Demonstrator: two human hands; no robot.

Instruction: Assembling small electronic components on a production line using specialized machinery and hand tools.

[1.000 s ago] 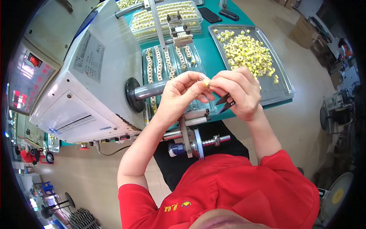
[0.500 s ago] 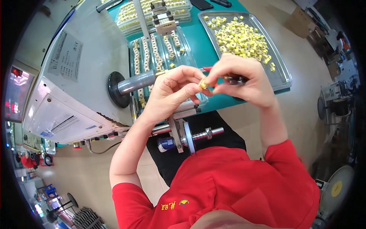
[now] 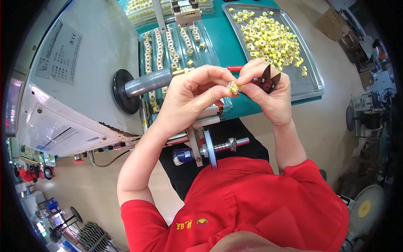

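Note:
A small yellow coil bobbin with thin metal pins (image 3: pixel 233 87) is pinched between the thumb and fingertips of my left hand (image 3: pixel 191 94). The thumb and index fingertips of my right hand (image 3: pixel 268 94) are closed together right at the bobbin's right side; whether they pinch a wire there is too small to tell. A dark two-pronged tool (image 3: pixel 268 80) lies within my right hand, its pointed ends sticking up past the fingers. Just behind both hands shows a red stick-like thing (image 3: pixel 235 68), partly hidden.
A grey metal tray (image 3: pixel 312 86) with a heap of yellow bobbins stands at the back right. Clear plastic trays (image 3: pixel 205 31) with rows of bobbins lie behind my left hand. On the left is a white machine (image 3: pixel 90 50) with a grey spindle (image 3: pixel 149 82); a shaft with a pale disc (image 3: pixel 210 149) lies below my hands.
Both hands have shifted slightly right with the bobbin. My right hand has turned, so the dark tool's prongs now point upward. The view has moved a little.

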